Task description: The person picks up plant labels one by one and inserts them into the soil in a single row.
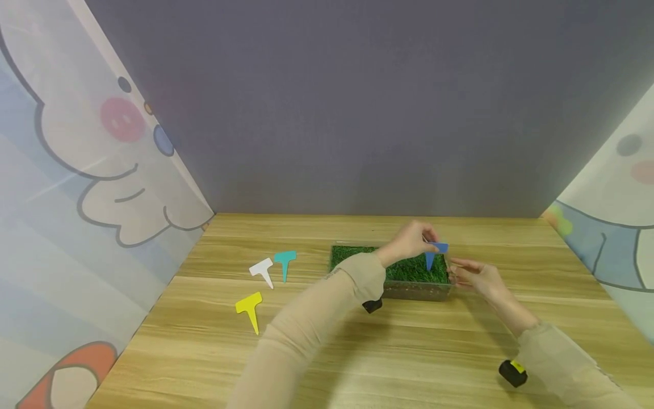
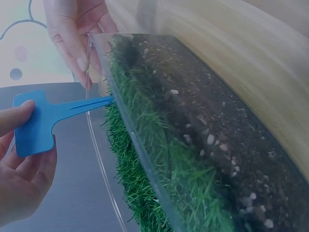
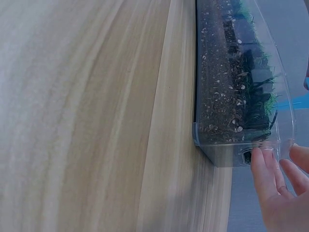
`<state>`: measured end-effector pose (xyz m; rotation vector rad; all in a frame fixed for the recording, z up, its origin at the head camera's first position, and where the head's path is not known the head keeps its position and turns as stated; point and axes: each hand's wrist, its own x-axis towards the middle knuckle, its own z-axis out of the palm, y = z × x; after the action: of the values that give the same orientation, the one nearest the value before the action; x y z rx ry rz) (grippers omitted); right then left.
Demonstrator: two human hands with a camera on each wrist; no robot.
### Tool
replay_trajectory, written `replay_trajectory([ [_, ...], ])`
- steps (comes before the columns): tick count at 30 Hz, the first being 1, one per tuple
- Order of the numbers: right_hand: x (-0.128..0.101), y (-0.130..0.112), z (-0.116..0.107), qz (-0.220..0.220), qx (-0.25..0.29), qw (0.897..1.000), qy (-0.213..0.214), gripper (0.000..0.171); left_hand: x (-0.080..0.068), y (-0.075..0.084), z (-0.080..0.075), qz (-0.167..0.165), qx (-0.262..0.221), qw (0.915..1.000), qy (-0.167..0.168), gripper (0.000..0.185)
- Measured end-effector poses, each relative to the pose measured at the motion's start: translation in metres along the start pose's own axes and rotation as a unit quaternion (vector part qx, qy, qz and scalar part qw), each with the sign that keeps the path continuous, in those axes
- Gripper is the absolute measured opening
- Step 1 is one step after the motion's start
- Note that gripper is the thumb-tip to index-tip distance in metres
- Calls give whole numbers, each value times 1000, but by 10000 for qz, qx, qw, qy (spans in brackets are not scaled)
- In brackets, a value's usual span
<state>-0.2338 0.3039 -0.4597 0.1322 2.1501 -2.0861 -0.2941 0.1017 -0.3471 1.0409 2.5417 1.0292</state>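
My left hand [image 1: 409, 243] pinches the wide head of a blue T-shaped plant label [image 2: 36, 128]. The label's pointed stem hangs down to the green grass [image 1: 409, 271] near the right end of a clear planter box [image 1: 416, 292]. Whether the tip is in the grass is hard to tell. At the box's right end my right hand [image 1: 482, 279] touches the clear end wall, its fingers [image 3: 262, 179] extended. Soil with pale pebbles [image 2: 211, 139] shows through the box's side.
On the table's left lie a white label [image 1: 262, 268], a teal label [image 1: 285, 259] and a yellow label [image 1: 249, 305]. A dark grey panel [image 1: 327, 113] stands behind the table. Black wrist devices sit under both sleeves.
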Motion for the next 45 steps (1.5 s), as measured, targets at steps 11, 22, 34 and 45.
replay_trajectory([
  [11,-3,-4,1,-23,-15,9999,-102,51,0,-2,8,-47,190,9998,-57,9],
  [22,-3,-4,1,-86,-54,9999,-74,61,-1,-2,11,-122,155,9998,-79,6],
  [34,-3,-2,3,83,-236,9996,87,84,-1,-7,20,-181,369,9990,-166,5],
  [45,-6,-4,4,42,-306,9995,98,86,0,-4,23,-319,464,9983,-158,5],
])
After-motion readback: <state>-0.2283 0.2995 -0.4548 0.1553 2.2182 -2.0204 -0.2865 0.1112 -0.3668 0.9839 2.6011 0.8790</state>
